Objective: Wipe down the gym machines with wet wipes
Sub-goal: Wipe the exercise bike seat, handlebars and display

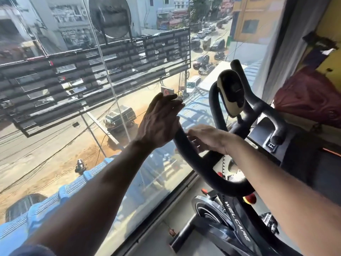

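**Exercise bike by the window: handlebar being wiped**

Head view, one frame.

- Exercise bike (238, 228): lower right of the frame, hard against a floor-to-ceiling window (73, 108) that fills the left and centre. The street lies far below.
- Handlebar (193, 159): black padded loop, centre right, curving from the left grip down towards the frame.
- Console (230, 93): black-and-cream oval, upper right of centre, above the bars.
- Left hand (160, 121): centre of the frame, fingers fairly straight, laid over the top end of the left grip. It looks flat against the bar and not clenched; nothing is seen in it.
- Right hand (206, 138): just right of the left one, fingers curled down onto the same bar. A pale patch shows under the fingertips, probably the wet wipe (193, 140), but it is blurred and I cannot tell for sure.
- Red bundle (310, 100): right edge, behind the bars.

Risk, as judged: a wipe held only by the fingertips could slip off the rounded bar and fall behind the flywheel. A dripping wipe near the console could wet its display.
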The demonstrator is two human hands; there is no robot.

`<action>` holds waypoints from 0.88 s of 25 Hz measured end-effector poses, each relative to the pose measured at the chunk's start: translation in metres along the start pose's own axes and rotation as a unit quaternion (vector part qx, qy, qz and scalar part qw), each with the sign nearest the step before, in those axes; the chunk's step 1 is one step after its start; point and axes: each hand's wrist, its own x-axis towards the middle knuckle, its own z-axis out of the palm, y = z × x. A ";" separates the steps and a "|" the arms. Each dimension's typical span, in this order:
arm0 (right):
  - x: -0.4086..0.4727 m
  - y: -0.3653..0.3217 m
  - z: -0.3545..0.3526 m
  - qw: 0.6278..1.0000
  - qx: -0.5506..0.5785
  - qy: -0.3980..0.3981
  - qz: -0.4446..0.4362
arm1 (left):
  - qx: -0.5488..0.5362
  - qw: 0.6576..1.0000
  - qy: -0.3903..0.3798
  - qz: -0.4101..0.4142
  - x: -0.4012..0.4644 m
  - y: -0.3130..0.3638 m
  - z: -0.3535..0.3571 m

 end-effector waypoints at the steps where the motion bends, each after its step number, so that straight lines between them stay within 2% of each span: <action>1: -0.009 0.003 0.008 0.995 -0.065 0.064 -0.026 | -0.001 1.000 0.001 -0.003 -0.001 0.002 0.000; 3: -0.029 0.013 0.030 0.953 -0.197 0.219 -0.072 | -0.001 1.000 0.004 -0.014 -0.001 0.006 0.002; 4: -0.041 0.018 0.046 0.921 -0.215 0.308 -0.102 | -0.005 1.000 0.008 -0.018 -0.002 0.007 0.004; 5: -0.056 0.023 0.062 0.891 -0.193 0.384 -0.143 | -0.007 1.000 0.015 -0.022 -0.003 0.008 0.005; 6: -0.072 0.031 0.077 0.872 -0.151 0.428 -0.184 | -0.005 0.999 0.021 -0.024 -0.004 0.009 0.005; 7: -0.086 0.041 0.095 0.871 -0.101 0.429 -0.215 | -0.002 0.999 0.024 -0.025 -0.004 0.010 0.006; 8: -0.096 0.053 0.114 0.890 -0.043 0.400 -0.216 | 0.002 0.999 0.023 -0.026 -0.003 0.009 0.006; 9: -0.101 0.065 0.134 0.915 0.030 0.355 -0.188 | 0.003 0.999 0.021 -0.026 -0.003 0.009 0.006; 10: -0.098 0.079 0.150 0.926 0.140 0.320 -0.142 | 0.001 0.999 0.020 -0.027 -0.003 0.009 0.006; 11: -0.088 0.091 0.159 0.907 0.280 0.302 -0.091 | -0.004 0.999 0.019 -0.028 -0.004 0.010 0.007; 12: -0.075 0.100 0.161 0.864 0.413 0.284 -0.051 | -0.009 0.999 0.018 -0.029 -0.004 0.011 0.007; 13: -0.058 0.107 0.157 0.807 0.523 0.269 -0.049 | -0.012 0.999 0.016 -0.031 -0.004 0.012 0.007; 15: -0.025 0.105 0.142 0.712 0.644 0.265 -0.093 | -0.007 0.999 0.016 -0.035 -0.004 0.010 0.007; 17: -0.006 0.089 0.137 0.682 0.681 0.220 -0.150 | 0.000 0.999 0.015 -0.043 -0.005 0.010 0.008; 19: -0.007 0.085 0.140 0.660 0.708 0.194 -0.160 | -0.001 0.999 0.014 -0.045 -0.005 0.011 0.007; 22: -0.031 0.106 0.143 0.635 0.724 0.214 -0.165 | -0.004 0.999 0.015 -0.040 -0.004 0.012 0.006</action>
